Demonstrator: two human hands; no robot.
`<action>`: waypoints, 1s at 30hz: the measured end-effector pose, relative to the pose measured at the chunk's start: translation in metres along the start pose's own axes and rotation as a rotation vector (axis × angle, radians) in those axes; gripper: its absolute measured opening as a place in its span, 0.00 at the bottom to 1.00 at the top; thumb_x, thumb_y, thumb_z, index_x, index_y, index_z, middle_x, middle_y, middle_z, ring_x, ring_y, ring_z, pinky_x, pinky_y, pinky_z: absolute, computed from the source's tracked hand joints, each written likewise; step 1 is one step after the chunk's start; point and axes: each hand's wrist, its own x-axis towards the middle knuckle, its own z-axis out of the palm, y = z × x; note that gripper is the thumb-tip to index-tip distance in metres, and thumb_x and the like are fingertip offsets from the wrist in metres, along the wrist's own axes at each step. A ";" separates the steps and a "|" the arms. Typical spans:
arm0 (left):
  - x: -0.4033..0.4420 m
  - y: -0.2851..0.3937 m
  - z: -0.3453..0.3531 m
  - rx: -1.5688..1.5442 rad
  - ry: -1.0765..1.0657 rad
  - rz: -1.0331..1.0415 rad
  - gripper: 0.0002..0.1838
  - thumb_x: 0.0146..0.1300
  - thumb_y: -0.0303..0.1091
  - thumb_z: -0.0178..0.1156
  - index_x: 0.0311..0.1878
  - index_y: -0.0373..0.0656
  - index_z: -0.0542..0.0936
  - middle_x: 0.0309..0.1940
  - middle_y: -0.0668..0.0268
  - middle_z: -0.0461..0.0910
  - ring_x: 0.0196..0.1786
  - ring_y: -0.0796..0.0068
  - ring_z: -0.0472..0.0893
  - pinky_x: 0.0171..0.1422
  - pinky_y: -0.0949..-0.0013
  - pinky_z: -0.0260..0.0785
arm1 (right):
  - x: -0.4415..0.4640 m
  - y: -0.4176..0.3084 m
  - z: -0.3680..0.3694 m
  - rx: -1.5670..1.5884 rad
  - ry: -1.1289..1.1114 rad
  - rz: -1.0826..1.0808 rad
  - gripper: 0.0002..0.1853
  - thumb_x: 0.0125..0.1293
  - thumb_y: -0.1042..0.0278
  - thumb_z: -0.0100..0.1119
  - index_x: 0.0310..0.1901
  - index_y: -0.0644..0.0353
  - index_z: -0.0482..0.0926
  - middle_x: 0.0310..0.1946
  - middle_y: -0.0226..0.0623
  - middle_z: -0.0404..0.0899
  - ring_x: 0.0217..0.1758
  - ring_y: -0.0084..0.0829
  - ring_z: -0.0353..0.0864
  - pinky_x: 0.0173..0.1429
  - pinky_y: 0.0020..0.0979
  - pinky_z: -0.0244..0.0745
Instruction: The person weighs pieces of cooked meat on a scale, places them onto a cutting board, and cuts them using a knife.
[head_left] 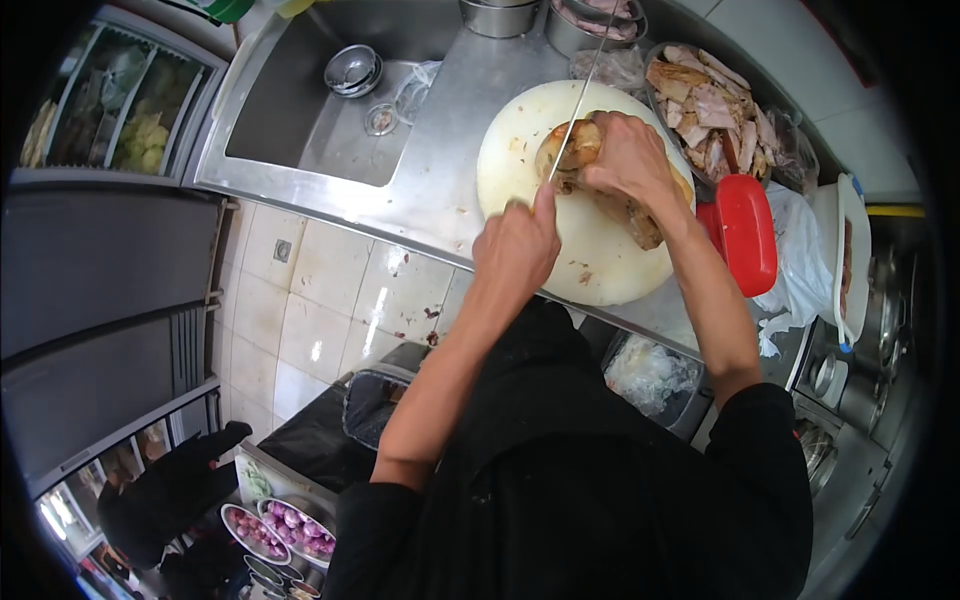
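Note:
My left hand (pixel 515 245) is wrapped around the handle of a long knife (pixel 575 118), whose thin blade points up and away, seen nearly edge-on. The blade is at a browned piece of cooked meat (pixel 578 147) on a round white cutting board (pixel 598 275). My right hand (pixel 628 155) grips this meat from the right, its fingers curled over the top. Another browned piece (pixel 643 228) lies under my right wrist, partly hidden; I cannot tell whether the two are joined. Small scraps are scattered on the board.
A bowl of cut meat (pixel 715 105) stands behind the board, beside a red plastic item (pixel 745 235). The sink (pixel 270 125) holds metal bowls (pixel 353 70). A bin with plastic (pixel 652 375) is below the counter's edge. A person in dark clothes (pixel 160 490) is at lower left.

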 end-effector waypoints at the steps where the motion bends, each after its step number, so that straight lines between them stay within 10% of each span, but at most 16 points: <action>1: -0.015 -0.014 0.001 0.071 -0.039 0.083 0.34 0.77 0.53 0.43 0.35 0.25 0.80 0.31 0.30 0.79 0.39 0.27 0.80 0.48 0.38 0.72 | 0.001 0.001 0.000 0.022 0.007 -0.006 0.22 0.35 0.66 0.62 0.36 0.69 0.82 0.34 0.59 0.83 0.43 0.58 0.83 0.51 0.48 0.79; 7: -0.095 -0.069 -0.003 0.151 -0.154 -0.191 0.33 0.77 0.54 0.44 0.38 0.26 0.78 0.27 0.32 0.79 0.35 0.28 0.81 0.40 0.37 0.73 | 0.007 0.007 0.002 0.036 -0.005 -0.052 0.23 0.35 0.65 0.63 0.37 0.69 0.82 0.32 0.57 0.83 0.41 0.57 0.84 0.50 0.48 0.79; 16: -0.030 -0.042 0.009 0.161 -0.095 0.109 0.29 0.78 0.49 0.44 0.39 0.27 0.79 0.29 0.32 0.78 0.38 0.26 0.78 0.46 0.37 0.71 | -0.002 0.006 0.007 0.019 0.084 -0.114 0.24 0.37 0.64 0.64 0.40 0.67 0.82 0.40 0.57 0.83 0.44 0.56 0.83 0.53 0.47 0.79; 30: -0.099 -0.060 -0.025 0.187 -0.255 -0.303 0.32 0.78 0.51 0.42 0.37 0.27 0.81 0.33 0.31 0.79 0.42 0.25 0.79 0.52 0.37 0.71 | 0.001 0.005 0.005 0.044 0.000 -0.032 0.25 0.36 0.63 0.66 0.40 0.66 0.83 0.34 0.56 0.84 0.42 0.57 0.84 0.49 0.48 0.79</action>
